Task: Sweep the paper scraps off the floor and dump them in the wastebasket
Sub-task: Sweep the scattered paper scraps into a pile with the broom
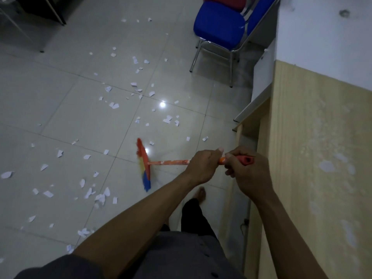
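White paper scraps lie scattered across the pale tiled floor, from the far middle to the near left. I hold an orange-handled broom with both hands. Its head, with red, yellow and blue bristles, sits on the floor in the middle of the view. My left hand grips the handle lower down. My right hand grips the red top end of the handle. No wastebasket is in view.
A blue padded chair with chrome legs stands at the far right. A wood-panelled counter runs along the right side. Dark furniture legs stand at the far left. My bare foot is just below my hands.
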